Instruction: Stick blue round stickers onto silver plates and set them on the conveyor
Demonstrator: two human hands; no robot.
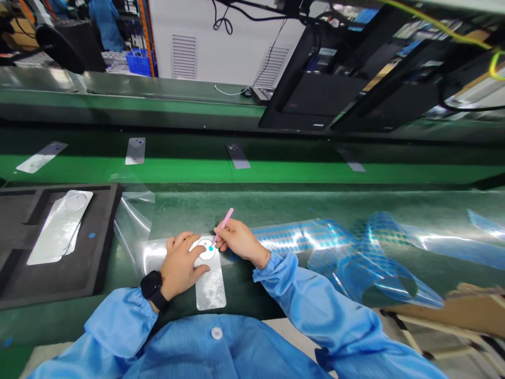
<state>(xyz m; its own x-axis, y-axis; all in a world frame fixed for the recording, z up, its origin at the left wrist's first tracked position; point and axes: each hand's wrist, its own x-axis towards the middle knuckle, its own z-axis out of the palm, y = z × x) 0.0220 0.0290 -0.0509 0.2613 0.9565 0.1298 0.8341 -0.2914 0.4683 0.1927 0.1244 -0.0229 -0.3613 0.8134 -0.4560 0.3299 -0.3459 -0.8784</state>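
Observation:
A silver phone back cover (211, 287) lies on the green bench in front of me. My left hand (179, 266) rests on its upper part with the fingers laid around the round camera opening (205, 250). My right hand (238, 240) pinches pink tweezers (223, 224), whose tip touches a small blue dot sticker at that opening. Both sleeves are light blue and a black watch sits on my left wrist.
A black foam tray (102, 237) at the left holds a stack of silver covers (59, 227). Blue dot-sticker film (347, 247) sprawls to the right. More covers (135, 150) lie on the green conveyor belt behind. Black monitors (315, 89) hang at the upper right.

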